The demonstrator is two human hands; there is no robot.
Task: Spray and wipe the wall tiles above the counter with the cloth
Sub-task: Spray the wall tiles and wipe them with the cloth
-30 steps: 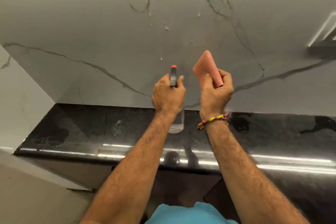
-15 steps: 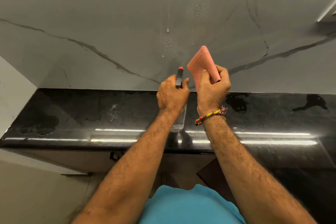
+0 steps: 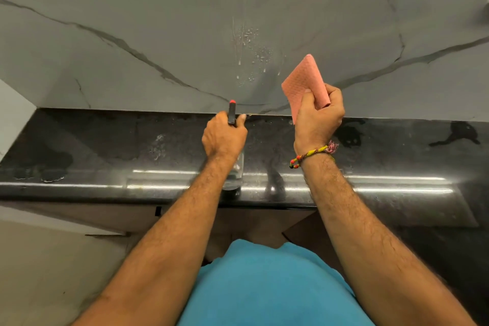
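My left hand (image 3: 224, 137) grips a clear spray bottle (image 3: 236, 174) whose black nozzle with a red tip points up at the wall; the bottle's base is low over the black counter (image 3: 105, 145). My right hand (image 3: 318, 116) holds a folded pink cloth (image 3: 304, 82) upright, close in front of the grey marble-look wall tiles (image 3: 132, 21). Spray droplets (image 3: 251, 45) and thin runs sit on the tiles just above and left of the cloth. Whether the cloth touches the wall I cannot tell.
The glossy counter runs left to right, with dark wet patches (image 3: 349, 136) at right and far left. A white side wall (image 3: 13, 111) closes the left end. My blue shirt (image 3: 264, 286) fills the bottom middle.
Both hands have come down from the wall towards the counter, and the view has tilted down. The left hand has lowered the bottle most. New droplets show on the tiles.
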